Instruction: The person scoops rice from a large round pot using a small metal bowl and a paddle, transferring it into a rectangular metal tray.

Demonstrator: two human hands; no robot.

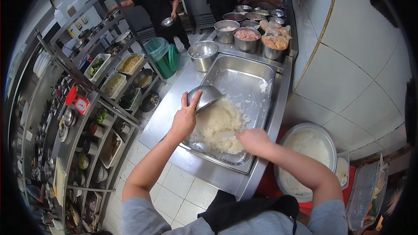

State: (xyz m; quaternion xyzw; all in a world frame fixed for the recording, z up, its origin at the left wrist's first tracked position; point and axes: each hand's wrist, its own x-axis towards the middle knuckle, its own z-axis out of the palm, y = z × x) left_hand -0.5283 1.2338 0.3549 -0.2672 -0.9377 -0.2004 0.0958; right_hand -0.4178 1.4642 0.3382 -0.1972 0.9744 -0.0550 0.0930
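My left hand [183, 121] grips a metal bowl [207, 97] by its side, fingers spread over the outer wall. The bowl is tilted above a heap of white rice [224, 119] in a large steel tray [235, 67]. At the near right of the heap, my right hand [254, 142] is closed around a rice paddle [227, 134]. Its pale blade lies against the rice, and its handle is hidden in my fist. Rice grains are stuck across the tray's floor, with a small clump near the far right corner.
A big pot of rice [305, 159] stands at the right. Behind the tray are a steel pot [203, 56] and several metal containers, one with pink meat [246, 35]. Laden shelves [98, 100] line the left. One person [159, 6] holds a bowl; another works at the back.
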